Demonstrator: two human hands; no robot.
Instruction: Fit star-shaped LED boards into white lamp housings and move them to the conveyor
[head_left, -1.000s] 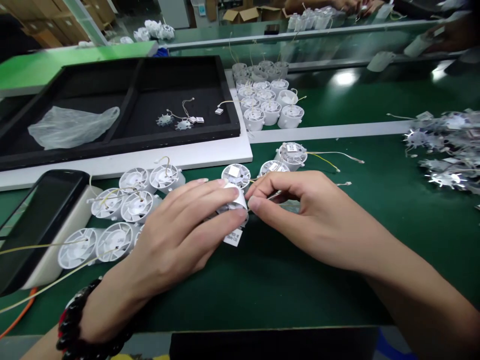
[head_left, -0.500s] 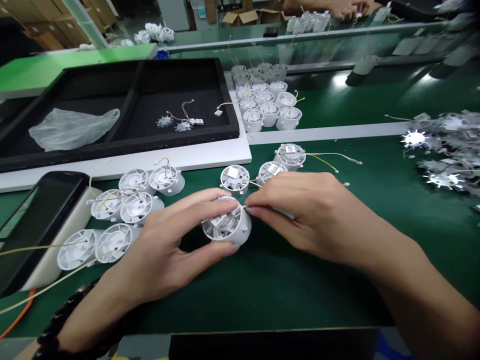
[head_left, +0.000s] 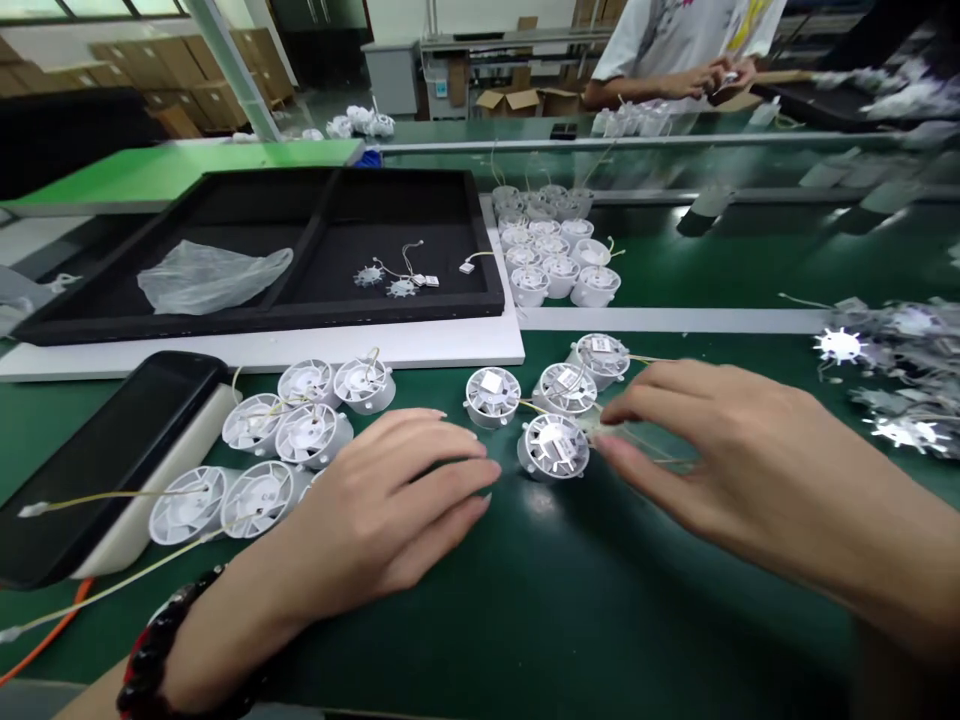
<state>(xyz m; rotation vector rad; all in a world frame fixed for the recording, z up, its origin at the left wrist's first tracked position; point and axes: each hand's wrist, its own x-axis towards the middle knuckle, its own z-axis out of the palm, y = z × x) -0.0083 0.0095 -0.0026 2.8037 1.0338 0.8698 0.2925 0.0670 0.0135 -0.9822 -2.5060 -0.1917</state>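
A white round fan housing (head_left: 553,446), with a silvery star-shaped plate and a small white square on top, sits on the green bench. My right hand (head_left: 697,440) is at its right side, thumb and index finger slightly apart by its thin wires, which look blurred. To the left, my left hand (head_left: 405,500) hovers over the bench with loosely curved fingers and holds nothing. Just behind stand similar housings with plates: one to the left (head_left: 492,397), another in the middle (head_left: 565,387) and a third farther back (head_left: 600,360).
Several white housings (head_left: 313,434) stand left, beside a black-topped device (head_left: 120,460). A black tray (head_left: 255,322) holds a plastic bag and small wired parts. More housings (head_left: 561,275) stand behind. Star-shaped plates (head_left: 892,370) are piled right. Across the bench, a person (head_left: 675,60) handles something small.
The housing has gone from my left hand onto the bench, farther right beside the others. My left hand has opened; my right hand has shifted right. The camera view has tilted up.
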